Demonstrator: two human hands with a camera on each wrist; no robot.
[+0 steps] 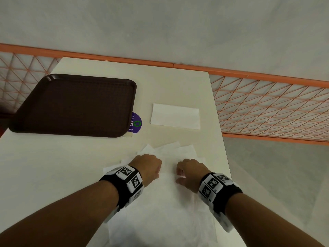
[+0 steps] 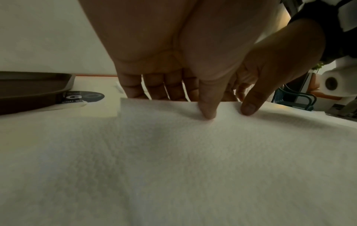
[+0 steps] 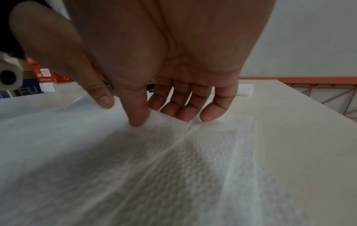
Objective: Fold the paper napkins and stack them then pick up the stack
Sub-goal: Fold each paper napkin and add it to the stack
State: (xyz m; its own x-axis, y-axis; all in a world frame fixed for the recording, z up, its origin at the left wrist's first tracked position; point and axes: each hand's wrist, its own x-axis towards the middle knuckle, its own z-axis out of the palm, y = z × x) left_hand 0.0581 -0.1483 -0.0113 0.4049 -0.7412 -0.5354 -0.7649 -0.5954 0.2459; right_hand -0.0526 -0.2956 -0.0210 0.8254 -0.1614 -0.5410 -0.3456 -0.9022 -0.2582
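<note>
A pile of unfolded white paper napkins [image 1: 165, 202] lies on the near part of the table. Both hands are at the far edge of the top napkin [image 2: 173, 152]. My left hand [image 1: 148, 166] pinches that edge, thumb [image 2: 207, 113] on top and fingers curled behind it. Just to its right, my right hand [image 1: 189, 171] pinches the same edge, thumb [image 3: 138, 120] on top and fingers [image 3: 183, 113] under the sheet [image 3: 135, 160]. One folded napkin [image 1: 175, 116] lies flat farther back, apart from the pile.
A dark brown tray [image 1: 71, 104] sits at the back left, partly over a round purple sticker [image 1: 136, 123]. The cream table [image 1: 195, 90] ends close on the right, where an orange mesh railing [image 1: 267, 107] runs.
</note>
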